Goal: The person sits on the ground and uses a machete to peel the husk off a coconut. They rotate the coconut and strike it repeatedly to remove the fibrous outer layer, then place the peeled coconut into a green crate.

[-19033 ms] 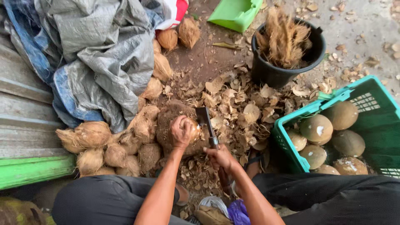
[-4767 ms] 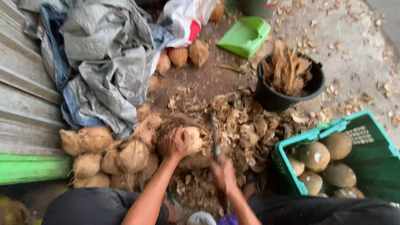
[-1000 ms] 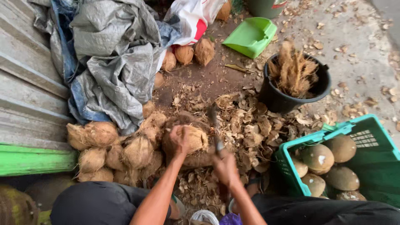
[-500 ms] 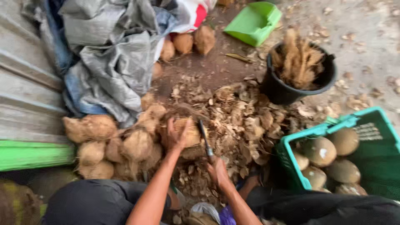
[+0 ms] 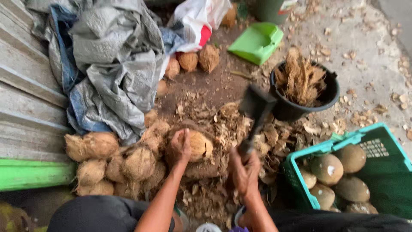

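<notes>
My left hand holds a partly husked brown coconut down on a round wooden block in front of me. My right hand grips the handle of a dark cleaver, raised and blurred above the husk scraps to the right of the coconut. The blade is up near the black bucket, clear of the coconut.
A heap of husked coconuts lies to the left beside a grey tarp. A green crate with peeled coconuts stands at the right. A black bucket of husk fibre and a green dustpan sit beyond. Husk chips cover the ground.
The cleaver has swung up from beside the coconut to a raised position. My left hand stays on the coconut on the block.
</notes>
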The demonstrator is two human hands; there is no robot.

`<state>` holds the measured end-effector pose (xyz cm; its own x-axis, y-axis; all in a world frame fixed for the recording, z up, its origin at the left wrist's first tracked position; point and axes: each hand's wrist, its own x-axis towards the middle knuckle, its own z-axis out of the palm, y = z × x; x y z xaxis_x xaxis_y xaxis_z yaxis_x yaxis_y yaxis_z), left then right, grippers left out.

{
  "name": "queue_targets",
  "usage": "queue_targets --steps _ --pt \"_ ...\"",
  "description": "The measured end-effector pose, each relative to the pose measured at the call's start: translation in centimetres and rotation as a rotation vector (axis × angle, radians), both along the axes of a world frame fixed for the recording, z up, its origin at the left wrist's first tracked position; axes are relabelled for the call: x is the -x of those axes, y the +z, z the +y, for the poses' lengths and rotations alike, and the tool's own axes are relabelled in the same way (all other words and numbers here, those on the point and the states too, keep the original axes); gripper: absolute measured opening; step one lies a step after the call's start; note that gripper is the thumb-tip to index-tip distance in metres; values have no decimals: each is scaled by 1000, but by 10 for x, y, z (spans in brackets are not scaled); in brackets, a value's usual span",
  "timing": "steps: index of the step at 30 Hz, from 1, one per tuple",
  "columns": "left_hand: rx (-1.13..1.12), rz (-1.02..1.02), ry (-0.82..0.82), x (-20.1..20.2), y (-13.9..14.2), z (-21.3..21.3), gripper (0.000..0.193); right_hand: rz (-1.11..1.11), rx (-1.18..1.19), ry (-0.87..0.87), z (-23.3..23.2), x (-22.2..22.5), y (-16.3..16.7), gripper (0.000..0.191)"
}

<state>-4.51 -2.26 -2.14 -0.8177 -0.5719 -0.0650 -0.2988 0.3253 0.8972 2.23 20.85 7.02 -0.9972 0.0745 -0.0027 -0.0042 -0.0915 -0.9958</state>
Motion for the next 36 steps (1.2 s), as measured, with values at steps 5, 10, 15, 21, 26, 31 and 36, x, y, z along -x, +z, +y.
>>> queue_targets --steps 5,10,15,21,26,31,36 --pt "-49 -30 23 1 -6 6 47 -113 -230 36 -30 -22 -62 22" --pt "181 215 5 3 -12 3 38 -402 -482 228 -27 -23 -59 27" --pt "-78 124 49 6 -10 5 39 -147 62 -11 -13 -7 -30 50" --pt "-183 83 -9 4 -11 6 41 -563 -513 329 -42 -22 -64 17" --pt "-41 172 -33 -1 -8 -1 50 -362 -142 158 -18 3 -47 42" --pt "129 152 -94 -20 -14 -16 54 120 -106 60 -30 -3 -70 20" --pt "152 152 -147 -32 -17 -27 50 -261 -691 373 -36 -33 -158 27"
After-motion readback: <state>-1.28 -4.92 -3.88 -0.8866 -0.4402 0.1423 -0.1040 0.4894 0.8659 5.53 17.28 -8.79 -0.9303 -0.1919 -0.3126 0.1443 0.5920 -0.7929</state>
